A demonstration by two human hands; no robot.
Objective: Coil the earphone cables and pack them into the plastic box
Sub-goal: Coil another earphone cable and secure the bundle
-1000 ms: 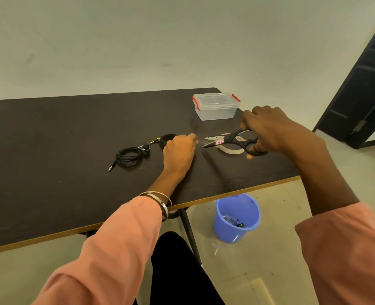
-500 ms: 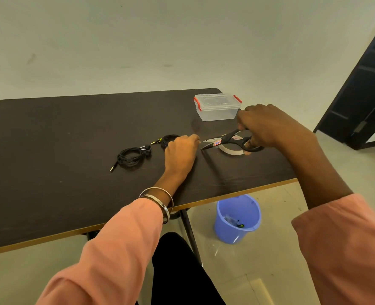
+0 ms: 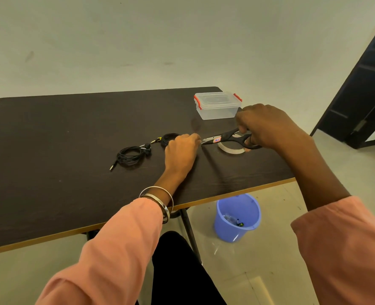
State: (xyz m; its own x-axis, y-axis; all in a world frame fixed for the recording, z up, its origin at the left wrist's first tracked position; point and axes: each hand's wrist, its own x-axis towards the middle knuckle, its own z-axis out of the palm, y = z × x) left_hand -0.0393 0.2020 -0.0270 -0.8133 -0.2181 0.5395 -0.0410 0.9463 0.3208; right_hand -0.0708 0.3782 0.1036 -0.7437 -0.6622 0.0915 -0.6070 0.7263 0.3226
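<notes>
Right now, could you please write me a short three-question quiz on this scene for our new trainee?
1. True or false: the lid of the plastic box is on.
2. What does the right hand hold? A) tape roll B) scissors C) bucket
3. Fill in: the coiled earphone cable lies to the ____ of the left hand.

Key: 1 true; 2 B; 3 left.
</notes>
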